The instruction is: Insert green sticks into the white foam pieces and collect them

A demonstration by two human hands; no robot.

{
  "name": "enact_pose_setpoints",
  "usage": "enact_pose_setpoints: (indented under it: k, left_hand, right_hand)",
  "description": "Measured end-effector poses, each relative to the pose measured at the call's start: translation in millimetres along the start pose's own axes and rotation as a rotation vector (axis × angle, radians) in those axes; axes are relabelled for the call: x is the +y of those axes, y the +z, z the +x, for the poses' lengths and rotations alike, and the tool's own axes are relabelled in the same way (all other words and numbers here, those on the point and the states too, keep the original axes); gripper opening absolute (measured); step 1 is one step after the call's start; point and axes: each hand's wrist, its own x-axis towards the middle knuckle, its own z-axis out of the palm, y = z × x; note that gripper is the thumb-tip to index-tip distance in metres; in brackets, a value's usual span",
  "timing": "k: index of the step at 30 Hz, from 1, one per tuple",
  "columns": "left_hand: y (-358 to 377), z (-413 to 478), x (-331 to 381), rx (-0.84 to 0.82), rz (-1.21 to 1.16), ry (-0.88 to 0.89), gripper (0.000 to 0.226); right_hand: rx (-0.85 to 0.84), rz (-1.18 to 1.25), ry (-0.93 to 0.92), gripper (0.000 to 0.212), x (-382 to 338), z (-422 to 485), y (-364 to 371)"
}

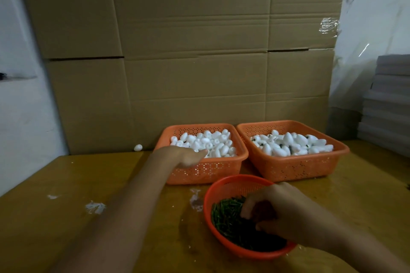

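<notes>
At the near edge of a wooden table (66,217), the right hand (281,213) digs curled fingers into a round orange bowl (221,186) of green sticks (226,217); whether one is pinched cannot be told. Beyond, the left hand (188,156) reaches over the rim of the left basket (199,170) toward plain white foam pieces (213,142), its grip blurred. Stick-fitted pieces (288,143) fill the right basket (295,166). Foam looks light and crushable, best held gently by its sides; sticks look thin and stiff.

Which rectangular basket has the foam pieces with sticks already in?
The right basket: dark green ends show among its foam pieces. The left basket, where the left hand reaches, holds plain white ones.
</notes>
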Motion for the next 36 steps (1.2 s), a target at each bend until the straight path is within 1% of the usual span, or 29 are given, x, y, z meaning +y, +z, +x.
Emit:
enact_pose_setpoints:
  k: [2, 5, 10, 12, 14, 15, 16, 18, 20, 21, 23, 24, 26, 29, 32, 34, 36]
  left_hand:
    - [-4.7, 7.7, -3.3, -0.051, -0.006, -0.001, 0.079]
    - [-7.1, 15.6, -7.0, -0.069, -0.002, -0.028, 0.082]
    - [-9.2, 15.8, -7.5, -0.091, -0.025, -0.009, 0.085]
    - [-9.3, 17.4, -8.2, -0.110, -0.043, -0.013, 0.089]
    - [-8.3, 18.6, -9.3, -0.073, -0.073, 0.016, 0.090]
    - [-7.5, 17.2, -10.4, -0.016, -0.126, 0.047, 0.087]
    - [-5.8, 15.0, -12.0, 0.078, -0.200, 0.090, 0.077]
    - [0.5, 12.8, -17.0, 0.341, -0.381, 0.186, 0.042]
    - [9.7, 4.8, -18.8, 0.611, -0.592, 0.227, 0.018]
    - [14.6, -3.5, -18.0, 0.722, -0.734, 0.239, 0.011]
    - [22.2, -25.3, -14.7, 0.877, -0.953, 0.275, 0.017]
    - [26.2, -37.7, -11.5, 0.901, -1.015, 0.285, 0.023]
    - [38.4, -60.6, -5.7, 0.859, -1.108, 0.310, 0.032]
    - [67.9, -95.1, 7.9, 0.673, -1.237, 0.397, 0.042]
    - [91.5, -118.7, 27.9, 0.551, -1.377, 0.503, 0.034]
    - [100.2, -125.2, 36.3, 0.528, -1.362, 0.562, 0.033]
    - [107.6, -125.5, 39.1, 0.524, -1.238, 0.627, 0.033]
  right_hand:
    - [0.006, 0.035, 0.009, 0.036, -0.4, -0.3, 0.1]
    - [0.031, 0.077, 0.027, 0.037, -0.6, -0.4, -1.0]
    - [0.062, -0.023, 0.064, 0.044, 0.4, 0.5, 0.2]
    - [0.098, -0.027, 0.056, 0.044, -1.1, 0.7, 2.1]
    - [0.140, -0.002, 0.043, 0.043, -2.5, 0.6, 1.1]
    - [0.155, 0.019, 0.041, 0.044, -3.0, 0.2, -0.8]
    - [0.168, 0.038, 0.039, 0.044, -3.0, -0.2, -2.8]
    - [0.195, 0.029, 0.027, 0.045, -0.2, -0.8, -5.9]
    - [0.166, -0.038, 0.011, 0.041, 2.3, -1.9, -6.9]
    - [0.119, -0.081, 0.006, 0.036, 3.1, -2.5, -6.9]
    - [0.014, -0.155, 0.021, 0.030, 2.8, -3.3, -5.1]
    - [-0.026, -0.181, 0.032, 0.032, 2.4, -3.8, -3.5]
    - [-0.064, -0.212, 0.027, 0.034, 0.8, -3.5, 0.3]
    - [-0.049, -0.185, 0.009, 0.030, -0.4, -2.6, 3.3]
    - [-0.010, -0.199, 0.003, 0.024, 0.2, -2.1, 3.5]
    - [0.025, -0.185, 0.006, 0.021, 0.1, -1.8, 4.3]
    - [0.081, -0.165, 0.002, 0.016, 0.5, -0.2, 5.0]
